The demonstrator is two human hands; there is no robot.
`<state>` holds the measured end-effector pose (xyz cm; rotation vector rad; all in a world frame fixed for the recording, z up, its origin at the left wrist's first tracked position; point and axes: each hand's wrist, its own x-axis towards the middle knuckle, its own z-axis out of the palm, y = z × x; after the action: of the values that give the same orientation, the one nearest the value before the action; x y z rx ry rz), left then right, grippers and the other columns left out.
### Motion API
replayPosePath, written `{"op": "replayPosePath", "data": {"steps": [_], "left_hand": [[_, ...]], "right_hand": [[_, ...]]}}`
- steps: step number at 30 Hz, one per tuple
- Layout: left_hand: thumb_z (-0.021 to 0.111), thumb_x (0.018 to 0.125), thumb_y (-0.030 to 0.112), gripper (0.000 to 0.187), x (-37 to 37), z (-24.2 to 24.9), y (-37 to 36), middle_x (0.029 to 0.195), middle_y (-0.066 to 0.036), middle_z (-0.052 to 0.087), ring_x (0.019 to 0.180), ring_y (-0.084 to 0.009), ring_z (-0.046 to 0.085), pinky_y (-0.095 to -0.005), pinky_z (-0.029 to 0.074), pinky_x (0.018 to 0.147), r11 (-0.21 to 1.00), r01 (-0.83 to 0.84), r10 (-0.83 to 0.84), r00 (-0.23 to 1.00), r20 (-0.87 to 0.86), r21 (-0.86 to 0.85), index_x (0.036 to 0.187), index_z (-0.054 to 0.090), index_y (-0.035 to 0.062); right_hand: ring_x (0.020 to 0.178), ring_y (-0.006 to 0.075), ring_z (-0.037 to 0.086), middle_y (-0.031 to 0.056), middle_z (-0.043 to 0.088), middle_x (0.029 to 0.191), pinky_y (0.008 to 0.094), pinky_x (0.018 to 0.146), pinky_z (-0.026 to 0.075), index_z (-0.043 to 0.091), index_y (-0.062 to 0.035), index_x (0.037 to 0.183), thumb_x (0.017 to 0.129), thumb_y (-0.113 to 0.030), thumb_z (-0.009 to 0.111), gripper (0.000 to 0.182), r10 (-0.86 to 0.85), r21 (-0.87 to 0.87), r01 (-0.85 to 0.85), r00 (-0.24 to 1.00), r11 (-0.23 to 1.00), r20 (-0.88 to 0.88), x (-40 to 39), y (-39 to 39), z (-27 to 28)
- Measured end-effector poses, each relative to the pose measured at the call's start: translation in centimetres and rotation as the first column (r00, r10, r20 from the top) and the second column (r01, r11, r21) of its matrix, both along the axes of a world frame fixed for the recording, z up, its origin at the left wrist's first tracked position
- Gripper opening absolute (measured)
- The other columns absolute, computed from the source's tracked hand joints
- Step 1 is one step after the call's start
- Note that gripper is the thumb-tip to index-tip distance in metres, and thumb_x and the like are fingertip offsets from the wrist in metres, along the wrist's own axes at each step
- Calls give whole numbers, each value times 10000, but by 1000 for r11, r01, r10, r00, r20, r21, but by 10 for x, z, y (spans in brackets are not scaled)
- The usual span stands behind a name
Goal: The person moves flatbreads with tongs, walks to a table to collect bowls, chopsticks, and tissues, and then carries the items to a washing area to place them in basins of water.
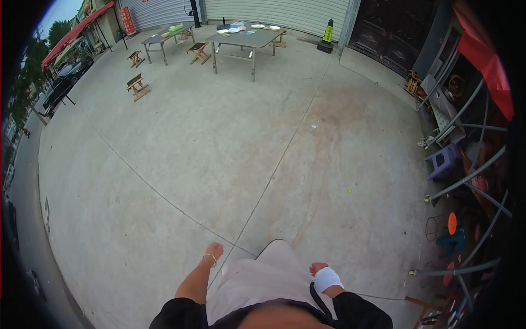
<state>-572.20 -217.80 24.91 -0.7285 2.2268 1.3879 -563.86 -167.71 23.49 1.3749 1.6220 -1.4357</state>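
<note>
My left hand point(216, 250) hangs in front of my left side, fingers curled in, with a thin bracelet point(211, 259) at the wrist. Nothing shows in it. On the other side my right hand point(318, 268) is beside my light trousers point(257, 282), its fingers also curled and nothing visible in them. A white wristband point(329, 279) wraps that wrist, and a dark strap point(318, 300) hangs near it. Neither hand touches any object that I can see. Beneath them is the concrete ground point(219, 159), crossed by dark joint lines.
Ahead stand a grey table point(249, 39) with dishes and a smaller table point(164, 36). Folding stools point(137, 86) are near them. A yellow-green caution cone point(327, 34) stands by the shutter point(279, 12). Metal poles point(466, 178) and a purple stool point(445, 162) line the right side.
</note>
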Motion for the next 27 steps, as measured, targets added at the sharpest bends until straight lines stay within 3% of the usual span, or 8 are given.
{"op": "replayPosePath", "data": {"steps": [7,11,12,16,18,20,23,27], "left_hand": [[551,828,215,239,-430,100,135,827,-112,656,776,-193,629,-292,492,700,898,435,-415,794,-444,-61,1005,614,67],[555,825,232,237,-552,54,124,842,-120,666,790,-225,636,-315,499,724,919,379,-334,895,-295,108,984,623,70],[555,820,240,237,-557,45,112,853,-120,670,798,-242,640,-326,502,737,919,380,-358,916,-181,106,971,632,74],[555,768,233,191,-558,40,46,870,-117,672,834,-286,641,-357,509,760,899,376,-342,923,178,-225,821,684,103],[602,772,217,91,-563,-12,-9,794,-44,663,788,-224,641,-362,524,707,-7,944,-845,171,507,-329,749,650,144],[604,796,233,162,-588,42,-17,907,-3,638,877,-188,610,-342,528,689,-169,980,-768,-67,637,-101,938,617,154],[596,801,237,127,-634,-37,-74,867,4,636,871,-191,610,-338,520,697,280,959,-734,232,638,-27,899,620,161],[594,794,229,127,-808,-44,-76,820,-18,654,805,-196,624,-340,516,667,364,925,-772,363,522,-106,870,634,134]], "right_hand": [[558,243,575,128,617,716,389,493,467,565,-21,890,859,-112,487,124,-632,-74,656,747,751,206,-126,95,-69],[484,241,529,147,604,700,382,437,423,554,-16,891,877,-98,443,139,-416,-45,432,889,901,190,-309,103,-142],[489,234,530,140,612,700,373,438,426,561,-18,912,872,-107,466,136,-414,-54,426,897,903,154,-407,82,-31],[685,185,619,83,652,827,339,579,508,620,-84,965,826,-197,598,180,-54,-19,51,978,999,-202,-692,52,34],[702,156,616,50,651,843,316,591,506,621,-107,1001,861,-198,561,178,61,-60,-91,920,994,-388,-825,46,27],[707,143,611,44,651,856,309,589,503,622,-114,1002,878,-191,540,167,158,-46,-208,853,977,-498,-941,38,38],[714,138,608,42,650,861,302,593,502,622,-116,999,885,-186,530,162,234,10,-278,786,960,-573,-1067,29,54],[719,153,610,55,648,862,321,603,506,617,-112,1000,857,-192,567,171,173,-34,-196,922,980,-347,-1157,46,54]]}}
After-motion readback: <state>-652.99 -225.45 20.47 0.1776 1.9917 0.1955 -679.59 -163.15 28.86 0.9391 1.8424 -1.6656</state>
